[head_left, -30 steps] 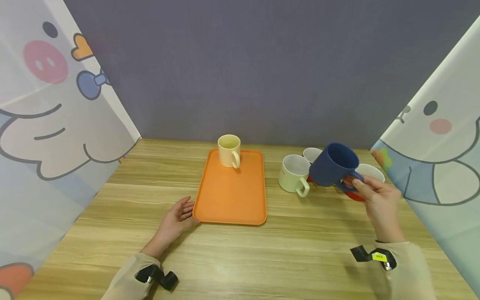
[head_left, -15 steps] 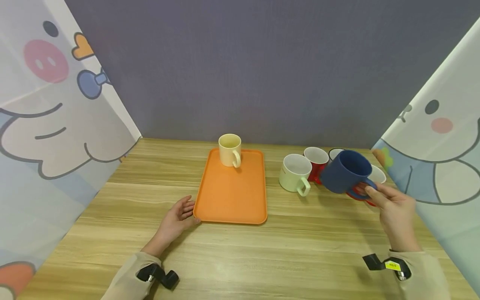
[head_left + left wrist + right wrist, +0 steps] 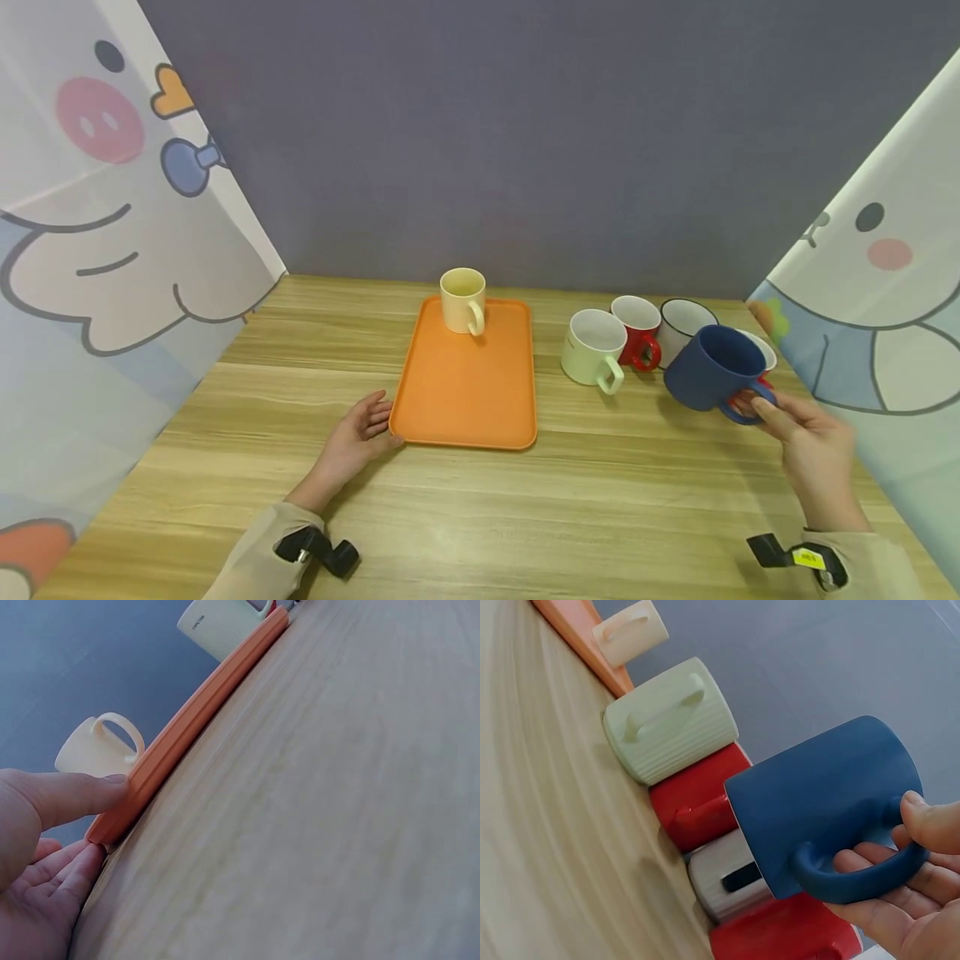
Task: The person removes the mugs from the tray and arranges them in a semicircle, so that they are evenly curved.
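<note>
My right hand [image 3: 813, 442] grips a dark blue mug [image 3: 708, 371] by its handle. The mug is tilted and held above the table, overlapping the mugs behind it in the head view. In the right wrist view my fingers pass through the blue handle [image 3: 870, 881], with the thumb on top. My left hand [image 3: 356, 442] rests at the near left corner of an orange tray [image 3: 465, 400]. In the left wrist view its straight thumb touches the tray's side and the other fingers lie by the corner. A pale yellow mug [image 3: 461, 304] stands upright at the tray's far end.
Right of the tray, a light green mug [image 3: 588, 354] stands beside a red mug [image 3: 632, 329] with a white inside. A white mug with a dark rim [image 3: 682, 321] follows, then another red mug [image 3: 780, 934], partly hidden. A grey wall [image 3: 480, 142] rises behind the wooden table [image 3: 480, 517].
My right hand has carried the blue mug right and towards me, uncovering the red mug and the dark-rimmed white mug. The left hand has stayed at the tray's corner.
</note>
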The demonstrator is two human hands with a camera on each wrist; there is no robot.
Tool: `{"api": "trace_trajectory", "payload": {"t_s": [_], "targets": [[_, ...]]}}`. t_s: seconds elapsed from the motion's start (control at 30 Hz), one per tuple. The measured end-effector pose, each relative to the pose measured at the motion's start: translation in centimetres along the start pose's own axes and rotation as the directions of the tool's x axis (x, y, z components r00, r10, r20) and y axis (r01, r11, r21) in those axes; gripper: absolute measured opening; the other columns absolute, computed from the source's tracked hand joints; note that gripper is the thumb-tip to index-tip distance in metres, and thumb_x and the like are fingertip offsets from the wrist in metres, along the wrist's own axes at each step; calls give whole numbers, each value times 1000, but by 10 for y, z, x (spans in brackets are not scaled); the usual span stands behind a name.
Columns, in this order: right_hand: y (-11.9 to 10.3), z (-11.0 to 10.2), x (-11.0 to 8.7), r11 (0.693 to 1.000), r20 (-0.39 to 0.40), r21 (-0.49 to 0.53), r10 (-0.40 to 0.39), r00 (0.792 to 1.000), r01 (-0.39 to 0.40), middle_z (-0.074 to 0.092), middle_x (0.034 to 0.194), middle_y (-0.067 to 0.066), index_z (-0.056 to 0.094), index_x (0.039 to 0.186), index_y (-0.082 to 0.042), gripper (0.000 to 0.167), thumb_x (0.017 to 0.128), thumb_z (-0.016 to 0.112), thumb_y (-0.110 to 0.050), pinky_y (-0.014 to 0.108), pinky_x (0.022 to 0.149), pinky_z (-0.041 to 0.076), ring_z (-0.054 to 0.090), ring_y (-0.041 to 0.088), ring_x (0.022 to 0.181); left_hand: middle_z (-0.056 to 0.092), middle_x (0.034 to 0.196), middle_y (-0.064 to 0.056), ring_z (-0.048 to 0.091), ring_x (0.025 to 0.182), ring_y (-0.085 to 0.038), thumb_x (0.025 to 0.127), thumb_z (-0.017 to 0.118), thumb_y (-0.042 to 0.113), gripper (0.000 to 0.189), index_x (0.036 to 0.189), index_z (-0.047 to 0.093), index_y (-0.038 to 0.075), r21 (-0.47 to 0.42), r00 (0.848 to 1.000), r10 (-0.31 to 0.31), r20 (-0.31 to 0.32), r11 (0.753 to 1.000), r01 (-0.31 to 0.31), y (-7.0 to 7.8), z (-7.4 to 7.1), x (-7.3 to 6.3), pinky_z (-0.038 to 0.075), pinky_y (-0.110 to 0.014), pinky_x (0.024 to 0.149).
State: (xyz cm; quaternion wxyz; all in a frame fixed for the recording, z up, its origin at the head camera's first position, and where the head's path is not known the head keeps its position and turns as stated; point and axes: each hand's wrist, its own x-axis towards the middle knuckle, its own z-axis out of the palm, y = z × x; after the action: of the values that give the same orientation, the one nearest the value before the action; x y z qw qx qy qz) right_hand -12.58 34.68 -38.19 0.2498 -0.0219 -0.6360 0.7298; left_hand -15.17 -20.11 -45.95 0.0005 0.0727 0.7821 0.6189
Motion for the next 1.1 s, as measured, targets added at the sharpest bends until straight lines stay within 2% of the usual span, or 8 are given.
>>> {"api": "trace_trajectory", "payload": {"t_s": [0.3, 0.43, 0.57, 0.77, 0.83, 0.97, 1.1], "targets": [[27, -30, 3, 1000, -39, 13, -1, 999, 2, 75, 84, 0, 80, 93, -2, 22, 86, 67, 14, 19, 64, 57, 72, 8, 72, 50, 136, -34, 52, 124, -45, 83, 74, -8, 78, 147, 30, -15, 2, 1000, -7, 4, 1000, 7, 0, -1, 0, 47, -43, 104], [23, -31, -3, 999, -10, 40, -14, 1000, 14, 76, 84, 3, 78, 93, 2, 22, 88, 63, 17, 20, 66, 58, 73, 10, 75, 49, 136, -34, 52, 124, -45, 84, 74, -8, 78, 147, 29, -15, 1, 1000, -13, 6, 1000, 13, 1, -1, -1, 47, -44, 104], [13, -26, -12, 998, -11, 65, 17, 1000, -16, 75, 80, 5, 79, 90, -3, 31, 89, 58, 20, 20, 64, 58, 73, 10, 73, 49, 136, -34, 52, 124, -45, 83, 74, -8, 78, 147, 29, -15, 3, 1000, -10, 4, 1000, 10, 1, -1, -1, 47, -44, 104], [11, -29, -16, 994, -93, 17, 110, 990, -109, 74, 75, 1, 80, 82, -11, 35, 88, 62, 18, 18, 61, 57, 72, 8, 68, 49, 137, -33, 51, 125, -45, 83, 74, -8, 78, 147, 29, -14, 3, 1000, -13, 6, 1000, 13, 2, 0, -1, 46, -44, 104], [13, -32, -17, 994, -97, 27, 108, 989, -106, 74, 75, 2, 80, 82, -10, 34, 88, 62, 18, 18, 62, 57, 72, 8, 68, 49, 137, -33, 51, 125, -45, 84, 74, -8, 79, 148, 29, -14, 4, 1000, -18, 7, 1000, 18, 2, 0, -1, 46, -44, 104], [16, -38, -18, 996, -48, 27, 82, 995, -81, 75, 78, 3, 80, 85, -8, 33, 89, 60, 18, 19, 62, 58, 73, 11, 69, 49, 137, -34, 51, 125, -45, 84, 74, -8, 79, 147, 29, -15, 7, 1000, -21, 10, 1000, 21, 1, 0, -1, 46, -43, 104], [18, -40, -18, 995, -63, 1, 105, 993, -105, 74, 76, 2, 80, 83, -11, 35, 88, 62, 18, 19, 61, 57, 72, 9, 69, 50, 136, -33, 51, 124, -45, 84, 74, -7, 78, 147, 29, -14, 13, 1000, -15, 6, 1000, 15, -1, 0, 0, 48, -38, 103]]}}
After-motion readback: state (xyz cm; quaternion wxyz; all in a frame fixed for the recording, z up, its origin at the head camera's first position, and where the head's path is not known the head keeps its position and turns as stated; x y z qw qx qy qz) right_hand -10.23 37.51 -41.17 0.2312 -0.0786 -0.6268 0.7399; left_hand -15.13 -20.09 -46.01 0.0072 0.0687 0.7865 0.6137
